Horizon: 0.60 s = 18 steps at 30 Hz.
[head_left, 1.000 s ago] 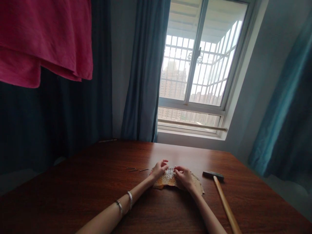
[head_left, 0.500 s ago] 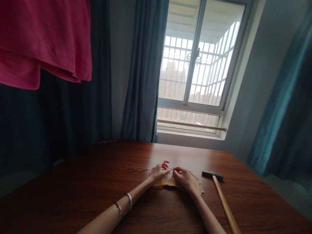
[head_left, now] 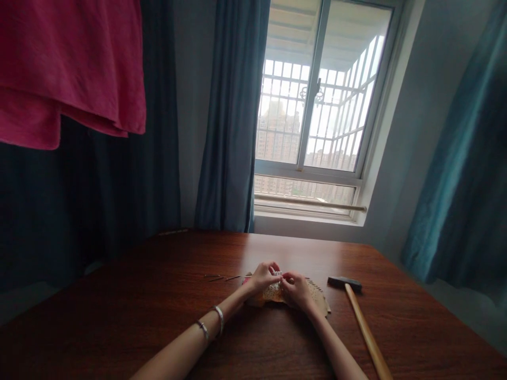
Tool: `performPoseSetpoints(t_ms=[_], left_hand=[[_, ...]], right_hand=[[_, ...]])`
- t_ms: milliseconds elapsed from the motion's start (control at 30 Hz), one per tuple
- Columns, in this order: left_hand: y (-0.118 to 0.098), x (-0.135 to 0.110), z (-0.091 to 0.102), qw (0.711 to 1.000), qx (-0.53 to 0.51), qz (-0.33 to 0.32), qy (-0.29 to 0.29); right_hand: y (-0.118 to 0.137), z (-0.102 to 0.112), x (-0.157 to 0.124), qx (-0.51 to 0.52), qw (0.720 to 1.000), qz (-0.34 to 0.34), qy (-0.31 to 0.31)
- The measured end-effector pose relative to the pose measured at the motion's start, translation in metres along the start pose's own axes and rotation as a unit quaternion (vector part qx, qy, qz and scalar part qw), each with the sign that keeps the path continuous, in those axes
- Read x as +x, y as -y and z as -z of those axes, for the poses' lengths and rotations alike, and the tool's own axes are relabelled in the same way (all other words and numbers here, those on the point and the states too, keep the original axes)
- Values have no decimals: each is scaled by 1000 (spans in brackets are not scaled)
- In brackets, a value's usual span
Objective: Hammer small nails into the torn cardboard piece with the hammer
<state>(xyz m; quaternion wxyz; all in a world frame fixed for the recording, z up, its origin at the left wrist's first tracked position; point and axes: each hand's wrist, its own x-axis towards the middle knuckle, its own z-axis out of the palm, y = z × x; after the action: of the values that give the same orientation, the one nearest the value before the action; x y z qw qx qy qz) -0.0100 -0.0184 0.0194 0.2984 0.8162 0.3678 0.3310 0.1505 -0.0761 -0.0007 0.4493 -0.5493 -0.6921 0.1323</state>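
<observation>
On the wooden table lies a tan folding fan (head_left: 319,293), spread in an arc, with slatted ribs at its right side and a speckled, patterned middle. My left hand (head_left: 261,278) reaches over its left part, thumb and fingers pinched at the upper edge. Close by on the right, my right hand (head_left: 296,289) is also closed in a pinch on the fan's upper middle. Small whitish upright slats show between the two sets of fingertips. The fingers hide much of the exact grip.
A hammer (head_left: 344,284) with a long wooden handle lies to the right. Several thin dark nail-like sticks (head_left: 216,277) lie left of the fan. Beyond the table (head_left: 190,253) are curtains (head_left: 233,121) and a window (head_left: 309,126); pink cloth (head_left: 79,68) hangs at upper left.
My left hand has moved slightly right, and its raised fingers have curled down closer to my right hand. My right hand has barely moved.
</observation>
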Motion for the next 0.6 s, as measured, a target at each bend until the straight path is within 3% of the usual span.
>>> performPoseSetpoints(t_ms=[600], left_hand=[[6, 0, -9, 999, -24, -15, -27]], right_hand=[[11, 5, -1, -20, 1000, -2, 12]])
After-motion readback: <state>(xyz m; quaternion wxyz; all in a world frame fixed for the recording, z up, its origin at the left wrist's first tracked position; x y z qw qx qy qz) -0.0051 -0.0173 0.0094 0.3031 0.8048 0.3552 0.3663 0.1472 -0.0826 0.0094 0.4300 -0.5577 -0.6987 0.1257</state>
